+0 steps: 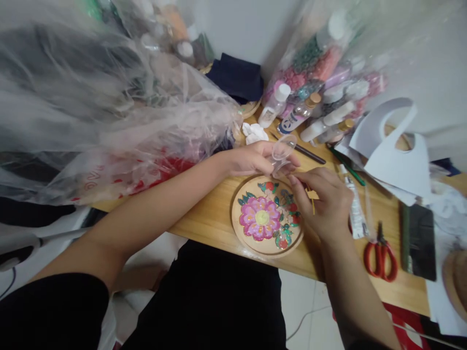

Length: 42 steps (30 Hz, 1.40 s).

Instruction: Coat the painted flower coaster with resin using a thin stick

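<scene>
My left hand [255, 158] is closed around a small clear plastic cup [280, 167], whose round clear lid [285, 145] stands open. Close to the cup's right side, my right hand [324, 199] has its thumb and fingers pinched together. A thin yellow piece [313, 195] shows against its fingers; I cannot make out whether it is gripped. Below both hands lies a round wooden plaque [251, 245] with a raised rim. On it are a large pink flower [260, 218] with a yellow centre, and green leaves with red fruit, partly hidden by my right hand.
Bottles [299, 114] line the back of the wooden table [204, 214], by a crumpled tissue [255, 132] and dark pen [310, 154]. To the right are a white tube [355, 206], red-handled scissors [380, 257], a dark phone [419, 240] and white paper [404, 155]. Plastic sheeting [146, 121] bulges at left.
</scene>
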Each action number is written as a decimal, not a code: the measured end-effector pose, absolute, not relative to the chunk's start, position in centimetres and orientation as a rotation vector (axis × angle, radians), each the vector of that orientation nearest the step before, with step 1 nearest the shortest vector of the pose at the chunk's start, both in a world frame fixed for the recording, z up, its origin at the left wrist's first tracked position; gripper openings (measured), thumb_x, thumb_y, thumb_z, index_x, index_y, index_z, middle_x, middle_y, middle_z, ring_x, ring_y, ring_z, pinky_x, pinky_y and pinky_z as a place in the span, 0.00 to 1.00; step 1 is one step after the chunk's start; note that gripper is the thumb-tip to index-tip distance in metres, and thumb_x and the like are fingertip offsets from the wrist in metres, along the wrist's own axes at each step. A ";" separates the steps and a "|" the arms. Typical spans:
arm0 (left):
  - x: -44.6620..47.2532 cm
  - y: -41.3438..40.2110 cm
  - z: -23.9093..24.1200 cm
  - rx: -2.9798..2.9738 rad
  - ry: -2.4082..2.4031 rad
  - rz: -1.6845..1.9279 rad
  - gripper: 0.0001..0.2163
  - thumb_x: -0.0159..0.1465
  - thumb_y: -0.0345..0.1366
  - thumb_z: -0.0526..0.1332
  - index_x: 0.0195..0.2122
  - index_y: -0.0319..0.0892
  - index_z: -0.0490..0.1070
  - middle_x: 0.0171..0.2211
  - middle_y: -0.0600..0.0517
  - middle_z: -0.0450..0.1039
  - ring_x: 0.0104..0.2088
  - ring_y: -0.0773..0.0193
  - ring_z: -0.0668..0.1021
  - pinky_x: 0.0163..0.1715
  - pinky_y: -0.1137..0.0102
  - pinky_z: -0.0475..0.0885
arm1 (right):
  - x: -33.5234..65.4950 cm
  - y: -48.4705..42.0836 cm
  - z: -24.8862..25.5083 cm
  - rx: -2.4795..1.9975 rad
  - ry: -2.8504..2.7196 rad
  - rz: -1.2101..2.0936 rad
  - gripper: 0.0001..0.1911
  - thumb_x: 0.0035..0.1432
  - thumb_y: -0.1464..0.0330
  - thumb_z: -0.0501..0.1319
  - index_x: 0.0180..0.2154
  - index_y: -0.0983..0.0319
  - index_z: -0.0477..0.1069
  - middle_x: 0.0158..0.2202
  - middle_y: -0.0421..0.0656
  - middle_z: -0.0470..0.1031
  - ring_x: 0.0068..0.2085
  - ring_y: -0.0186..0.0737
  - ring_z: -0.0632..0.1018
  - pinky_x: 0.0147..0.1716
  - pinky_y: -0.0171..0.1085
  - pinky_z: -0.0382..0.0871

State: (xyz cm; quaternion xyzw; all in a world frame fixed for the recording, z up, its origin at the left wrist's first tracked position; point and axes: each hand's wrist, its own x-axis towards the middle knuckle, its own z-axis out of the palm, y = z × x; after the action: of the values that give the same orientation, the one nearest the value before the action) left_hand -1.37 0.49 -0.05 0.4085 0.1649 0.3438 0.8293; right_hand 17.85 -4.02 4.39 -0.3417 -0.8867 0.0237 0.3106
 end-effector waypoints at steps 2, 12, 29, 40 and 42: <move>-1.4 0.5 -0.1 0.886 0.333 0.729 0.23 0.38 0.18 0.59 0.37 0.37 0.74 0.34 0.53 0.77 0.35 0.72 0.77 0.40 0.74 0.70 | 17.8 -4.0 4.1 -0.916 -2.346 0.024 0.03 0.61 0.72 0.61 0.34 0.61 0.73 0.27 0.42 0.75 0.29 0.36 0.73 0.28 0.36 0.66; -1.5 0.5 0.2 0.978 0.367 0.705 0.23 0.39 0.16 0.60 0.37 0.37 0.77 0.34 0.53 0.79 0.35 0.71 0.79 0.35 0.79 0.71 | 17.3 -4.2 3.8 -0.936 -2.362 0.137 0.05 0.62 0.72 0.59 0.34 0.61 0.74 0.29 0.43 0.77 0.30 0.37 0.76 0.29 0.35 0.68; -1.4 0.3 0.6 0.866 0.413 0.759 0.22 0.38 0.15 0.55 0.34 0.36 0.74 0.31 0.54 0.76 0.34 0.72 0.78 0.39 0.73 0.69 | 18.0 -4.4 4.3 -1.044 -1.850 0.778 0.09 0.60 0.70 0.63 0.26 0.59 0.74 0.24 0.38 0.75 0.27 0.33 0.73 0.28 0.34 0.67; -1.2 0.4 0.8 0.900 0.475 0.766 0.16 0.46 0.15 0.58 0.34 0.35 0.74 0.30 0.53 0.74 0.37 0.69 0.78 0.41 0.71 0.70 | 16.4 -5.4 4.5 -0.409 -2.544 0.602 0.06 0.58 0.75 0.61 0.37 0.64 0.77 0.30 0.45 0.77 0.31 0.39 0.75 0.31 0.40 0.71; -1.2 0.4 0.9 0.901 0.465 0.758 0.16 0.47 0.15 0.57 0.34 0.36 0.74 0.30 0.54 0.74 0.37 0.70 0.77 0.41 0.72 0.70 | 16.3 -5.4 4.1 -0.378 -2.554 0.591 0.06 0.58 0.75 0.62 0.37 0.64 0.77 0.29 0.46 0.77 0.31 0.39 0.75 0.31 0.41 0.72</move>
State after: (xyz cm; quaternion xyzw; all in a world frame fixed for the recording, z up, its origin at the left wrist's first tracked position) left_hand -1.20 0.41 0.86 0.4211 0.2171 0.3542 0.8063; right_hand 16.26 -5.43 4.09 -0.1383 -0.9352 0.2162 0.2439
